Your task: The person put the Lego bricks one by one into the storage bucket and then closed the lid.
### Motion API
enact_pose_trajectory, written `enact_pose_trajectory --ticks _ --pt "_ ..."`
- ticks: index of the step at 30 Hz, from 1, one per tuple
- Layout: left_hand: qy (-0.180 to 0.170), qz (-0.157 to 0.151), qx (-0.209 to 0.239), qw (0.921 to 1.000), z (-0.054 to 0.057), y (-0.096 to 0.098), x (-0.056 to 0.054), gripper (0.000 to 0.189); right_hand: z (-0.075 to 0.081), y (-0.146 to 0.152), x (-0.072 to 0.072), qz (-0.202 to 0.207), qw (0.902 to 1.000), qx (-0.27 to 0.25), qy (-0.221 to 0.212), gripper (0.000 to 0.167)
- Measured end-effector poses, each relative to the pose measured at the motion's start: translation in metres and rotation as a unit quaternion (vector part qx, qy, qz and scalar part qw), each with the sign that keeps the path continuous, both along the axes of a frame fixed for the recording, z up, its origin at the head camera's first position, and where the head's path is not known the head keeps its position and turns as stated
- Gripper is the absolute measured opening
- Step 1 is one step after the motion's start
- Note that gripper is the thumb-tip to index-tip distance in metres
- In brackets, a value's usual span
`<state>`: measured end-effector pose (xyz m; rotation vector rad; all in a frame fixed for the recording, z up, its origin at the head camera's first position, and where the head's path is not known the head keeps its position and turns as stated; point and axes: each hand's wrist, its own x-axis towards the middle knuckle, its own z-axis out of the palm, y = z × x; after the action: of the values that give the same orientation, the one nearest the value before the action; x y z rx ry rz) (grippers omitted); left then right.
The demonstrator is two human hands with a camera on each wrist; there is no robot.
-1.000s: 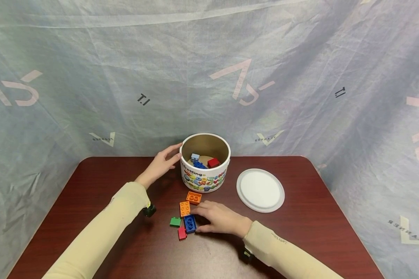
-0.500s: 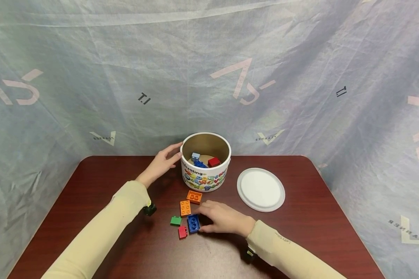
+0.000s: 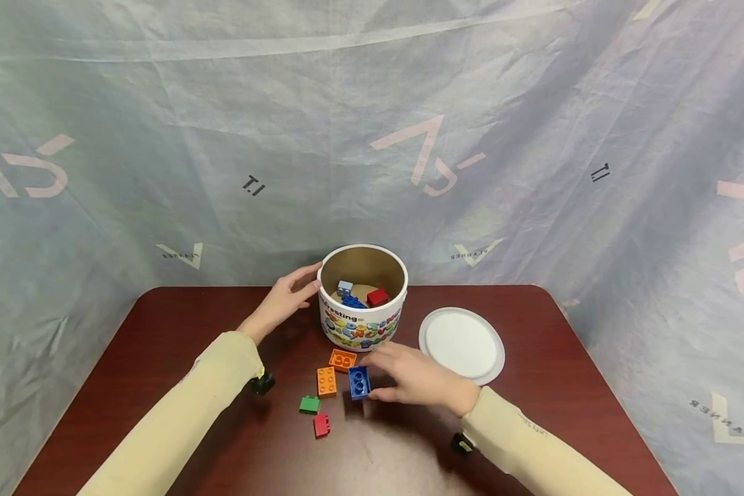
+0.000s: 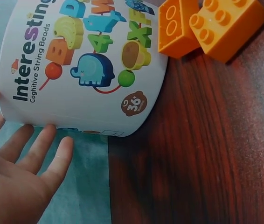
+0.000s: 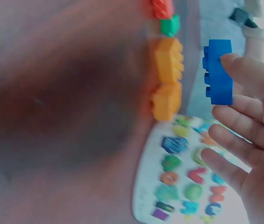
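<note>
My right hand (image 3: pixel 418 375) pinches a blue toy brick (image 3: pixel 359 383) between thumb and fingers, its hollow underside facing me. In the right wrist view the brick (image 5: pixel 220 72) shows its studs on the left side, and it is up off the table. My left hand (image 3: pixel 285 297) rests its fingertips against the left side of a white round tub (image 3: pixel 361 327) printed with colourful letters and animals. The left wrist view shows these fingers (image 4: pixel 44 150) spread and fairly straight at the tub's wall. Inside the tub lie a light blue brick (image 3: pixel 344 288), a blue piece (image 3: pixel 352 302) and a red brick (image 3: pixel 377 297).
On the table in front of the tub lie an upturned orange brick (image 3: pixel 343 359), an orange brick with studs up (image 3: pixel 326 381), a small green brick (image 3: pixel 308 404) and a small red brick (image 3: pixel 321 425). A white round lid (image 3: pixel 461 344) lies to the tub's right.
My right hand has lifted the blue brick from beside the green and red bricks and carried it slightly right and toward the tub. My left hand has stayed at the tub.
</note>
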<state>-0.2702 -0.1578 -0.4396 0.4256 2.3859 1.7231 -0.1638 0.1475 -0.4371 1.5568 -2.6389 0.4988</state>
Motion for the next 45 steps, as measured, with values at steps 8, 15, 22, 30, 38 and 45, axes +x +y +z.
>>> enact_pose_trajectory --ticks 8,15,22,30,38,45 --pt "-0.002 0.007 -0.001 1.0000 0.000 0.001 0.001 0.059 0.042 0.009 -0.015 0.001 0.9996 -0.004 0.026 0.046" --pt "0.005 0.016 -0.003 0.9999 -0.002 0.001 0.002 0.058 0.074 0.009 -0.029 -0.014 0.9991 -0.012 0.039 0.050" --pt "0.009 0.014 -0.004 0.9998 -0.005 0.001 0.002 0.058 0.094 0.007 -0.045 -0.031 0.9970 -0.005 0.070 0.045" --pt "0.010 0.015 -0.002 0.9998 0.000 0.001 0.002 0.058 0.103 0.006 -0.071 -0.065 0.9969 -0.001 0.044 0.046" --pt "0.004 0.017 -0.009 0.9998 0.001 0.003 0.001 0.058 0.098 0.001 -0.094 -0.097 0.9946 0.022 0.030 0.045" --pt "0.004 0.019 -0.014 0.9997 0.002 0.003 0.003 0.057 0.089 -0.004 -0.108 -0.133 0.9893 0.058 0.011 0.047"
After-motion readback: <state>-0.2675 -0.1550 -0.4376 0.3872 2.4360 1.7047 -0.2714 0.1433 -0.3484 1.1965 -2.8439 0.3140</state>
